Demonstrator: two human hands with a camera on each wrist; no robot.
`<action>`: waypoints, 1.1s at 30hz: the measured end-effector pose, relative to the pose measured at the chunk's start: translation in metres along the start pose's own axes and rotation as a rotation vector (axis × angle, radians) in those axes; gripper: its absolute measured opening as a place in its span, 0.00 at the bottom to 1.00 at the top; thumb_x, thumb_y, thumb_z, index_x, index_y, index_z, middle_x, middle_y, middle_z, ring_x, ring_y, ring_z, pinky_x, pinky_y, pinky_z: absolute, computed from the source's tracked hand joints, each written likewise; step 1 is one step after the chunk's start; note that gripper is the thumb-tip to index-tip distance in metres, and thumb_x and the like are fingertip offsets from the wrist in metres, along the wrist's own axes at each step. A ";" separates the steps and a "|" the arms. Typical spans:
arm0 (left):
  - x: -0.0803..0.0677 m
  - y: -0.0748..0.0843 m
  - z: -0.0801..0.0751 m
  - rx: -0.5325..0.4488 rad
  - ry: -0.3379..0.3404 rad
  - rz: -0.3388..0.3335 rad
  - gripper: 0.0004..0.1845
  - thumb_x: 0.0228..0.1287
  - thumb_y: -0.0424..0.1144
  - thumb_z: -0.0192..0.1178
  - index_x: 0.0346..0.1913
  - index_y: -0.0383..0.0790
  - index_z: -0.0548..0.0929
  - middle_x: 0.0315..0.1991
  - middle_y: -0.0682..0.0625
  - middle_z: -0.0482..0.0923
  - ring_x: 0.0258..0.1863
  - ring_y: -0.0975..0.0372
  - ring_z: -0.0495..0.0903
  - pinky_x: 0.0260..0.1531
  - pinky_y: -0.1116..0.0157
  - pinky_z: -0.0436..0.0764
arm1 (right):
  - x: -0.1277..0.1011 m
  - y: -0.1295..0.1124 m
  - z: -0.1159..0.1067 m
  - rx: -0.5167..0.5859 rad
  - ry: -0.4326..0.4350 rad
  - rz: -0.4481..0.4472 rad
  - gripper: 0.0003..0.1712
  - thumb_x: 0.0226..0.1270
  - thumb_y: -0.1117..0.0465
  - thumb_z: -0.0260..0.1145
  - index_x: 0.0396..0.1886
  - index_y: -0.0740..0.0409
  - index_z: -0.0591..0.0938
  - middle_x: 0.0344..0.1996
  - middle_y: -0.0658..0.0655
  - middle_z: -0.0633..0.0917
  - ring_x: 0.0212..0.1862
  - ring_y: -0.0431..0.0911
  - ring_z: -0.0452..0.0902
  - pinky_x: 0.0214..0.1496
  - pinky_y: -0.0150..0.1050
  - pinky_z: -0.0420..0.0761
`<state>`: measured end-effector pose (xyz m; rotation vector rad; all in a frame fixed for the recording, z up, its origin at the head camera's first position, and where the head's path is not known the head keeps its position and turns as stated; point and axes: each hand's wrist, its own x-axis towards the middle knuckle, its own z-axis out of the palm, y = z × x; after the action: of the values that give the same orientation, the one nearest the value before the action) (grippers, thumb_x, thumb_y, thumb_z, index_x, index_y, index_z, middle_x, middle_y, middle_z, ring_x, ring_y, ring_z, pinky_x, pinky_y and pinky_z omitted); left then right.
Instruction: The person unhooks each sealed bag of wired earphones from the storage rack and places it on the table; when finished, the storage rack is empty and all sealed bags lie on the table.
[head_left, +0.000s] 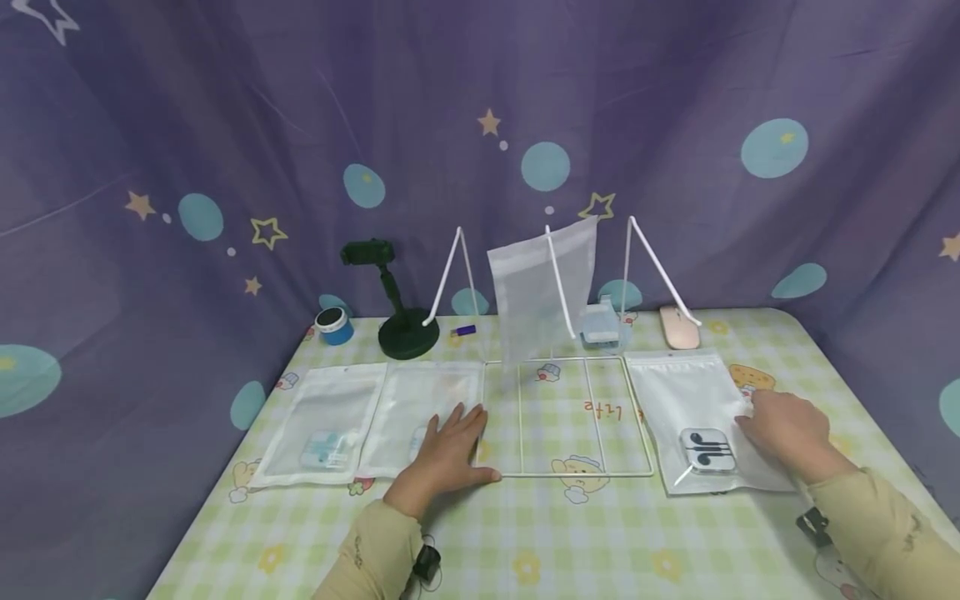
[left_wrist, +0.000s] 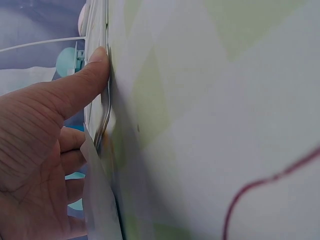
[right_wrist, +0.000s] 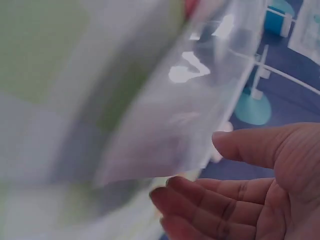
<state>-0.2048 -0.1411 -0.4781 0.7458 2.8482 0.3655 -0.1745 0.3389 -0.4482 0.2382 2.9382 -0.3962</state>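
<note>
My left hand [head_left: 447,454] rests with its fingers spread over the right edge of a white zip bag [head_left: 427,392], its thumb on the front wire of a white wire rack [head_left: 567,476]. In the left wrist view the thumb of the left hand [left_wrist: 45,125] lies along that wire. At the right edge of another zip bag [head_left: 667,387] is my right hand [head_left: 791,433]; boxed wired earphones [head_left: 708,450] show through this bag. The right wrist view has the thumb and fingers of the right hand [right_wrist: 250,185] parted, close to the clear bag's corner [right_wrist: 155,150].
One more zip bag [head_left: 330,400] lies at far left. From the rack's middle hook hangs a translucent bag [head_left: 536,292]. Along the back stand a blue jar [head_left: 334,327], a dark green stand [head_left: 407,332], a purple USB stick [head_left: 463,331], a clear box [head_left: 600,325] and a pink mouse [head_left: 679,329].
</note>
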 end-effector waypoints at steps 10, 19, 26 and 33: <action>0.000 0.002 -0.006 0.011 0.003 -0.012 0.53 0.51 0.63 0.69 0.74 0.36 0.62 0.75 0.44 0.57 0.74 0.44 0.50 0.65 0.35 0.49 | 0.006 -0.062 -0.012 0.086 0.304 -0.228 0.17 0.65 0.58 0.64 0.45 0.66 0.83 0.34 0.64 0.87 0.29 0.57 0.81 0.20 0.46 0.73; -0.002 0.002 -0.007 0.010 0.009 -0.017 0.53 0.51 0.63 0.69 0.73 0.36 0.62 0.74 0.43 0.57 0.74 0.43 0.51 0.65 0.35 0.49 | 0.034 -0.126 -0.018 0.451 0.318 -0.500 0.19 0.71 0.58 0.63 0.56 0.63 0.80 0.48 0.64 0.84 0.46 0.59 0.83 0.45 0.54 0.81; -0.003 0.003 -0.004 0.011 0.000 -0.017 0.53 0.51 0.64 0.69 0.74 0.36 0.61 0.75 0.43 0.57 0.74 0.44 0.50 0.66 0.36 0.48 | 0.061 -0.156 -0.025 0.673 0.171 -0.552 0.35 0.73 0.54 0.60 0.72 0.66 0.62 0.67 0.69 0.68 0.66 0.63 0.67 0.61 0.56 0.72; -0.003 0.005 -0.003 0.027 0.008 -0.009 0.53 0.51 0.64 0.69 0.73 0.36 0.62 0.74 0.44 0.58 0.74 0.44 0.52 0.65 0.35 0.50 | 0.076 -0.175 -0.028 0.809 0.062 -0.528 0.48 0.72 0.56 0.61 0.78 0.64 0.42 0.75 0.70 0.48 0.74 0.65 0.48 0.70 0.58 0.59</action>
<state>-0.2004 -0.1389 -0.4738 0.7385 2.8684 0.3300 -0.2841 0.1904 -0.3926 -0.4541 2.6812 -1.6523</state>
